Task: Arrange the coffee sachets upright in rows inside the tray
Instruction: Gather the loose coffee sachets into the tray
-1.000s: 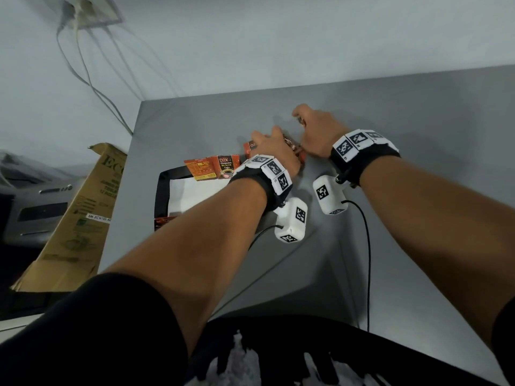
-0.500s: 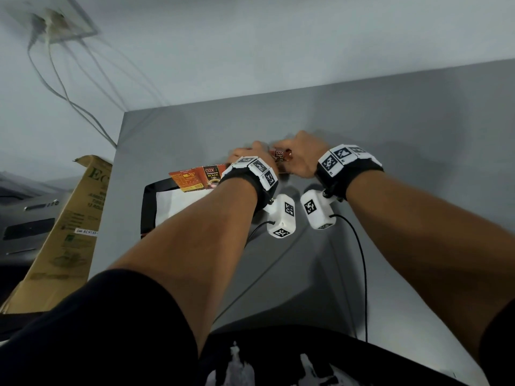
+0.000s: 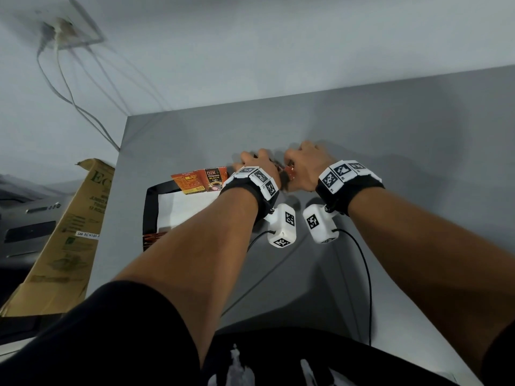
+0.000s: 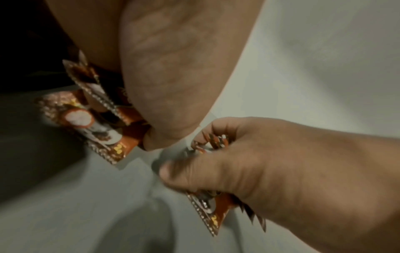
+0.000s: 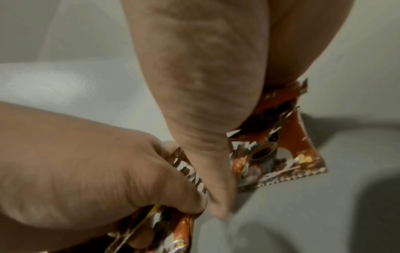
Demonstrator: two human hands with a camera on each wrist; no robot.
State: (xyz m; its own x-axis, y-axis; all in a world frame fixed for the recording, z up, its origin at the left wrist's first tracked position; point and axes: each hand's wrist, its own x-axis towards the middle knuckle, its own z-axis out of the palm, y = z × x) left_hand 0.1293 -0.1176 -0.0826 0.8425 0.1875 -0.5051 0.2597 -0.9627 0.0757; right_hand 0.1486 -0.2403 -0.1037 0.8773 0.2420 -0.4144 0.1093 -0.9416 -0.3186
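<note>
Both hands meet over the grey table (image 3: 390, 162), just right of the tray's far corner. My left hand (image 3: 256, 162) grips a bunch of brown-orange coffee sachets (image 4: 97, 119). My right hand (image 3: 305, 162) grips another bunch of sachets (image 5: 281, 154), and its fist and sachets (image 4: 212, 210) show in the left wrist view. A bit of foil (image 3: 289, 172) peeks out between the hands. The black-rimmed tray (image 3: 150, 207) with a white liner lies to the left, partly hidden by my left forearm. An orange and black coffee pack (image 3: 200, 181) stands at its far edge.
A few sachets (image 3: 152, 238) show at the tray's near left corner. A tall cardboard box (image 3: 69, 232) leans off the table's left edge. The wall runs along the back, with cables (image 3: 69, 87) hanging from a socket. Bare grey tabletop stretches to the right.
My right hand has drawn back from the far side and closed in beside my left hand. Both now hold sachets close together.
</note>
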